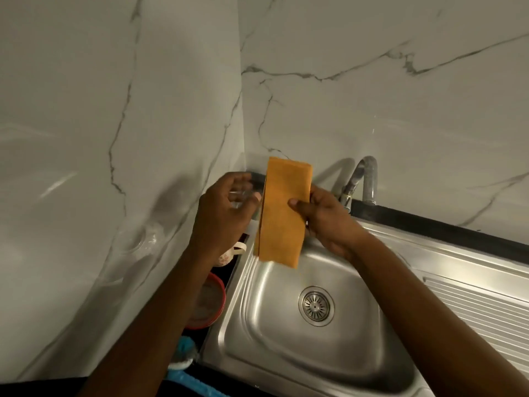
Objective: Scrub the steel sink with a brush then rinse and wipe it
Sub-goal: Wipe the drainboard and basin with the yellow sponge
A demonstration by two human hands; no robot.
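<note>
Sink [286,353] of steel fills the near right. Over its far left corner the right hand [329,222] pinches a folded orange cloth [283,213], thumb across the front; the left hand [223,213] hovers beside it, fingers loosely curled, contact unclear. A slack pinch could drop the cloth and undo its fold. The sink holds only its drain strainer [316,306]; the red bowl [222,296] on the left has blurred contents.

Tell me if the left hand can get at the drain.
Likely yes: the left hand looks free, the drain lies bare, and the cloth in the right hand hangs clear of it.
</note>
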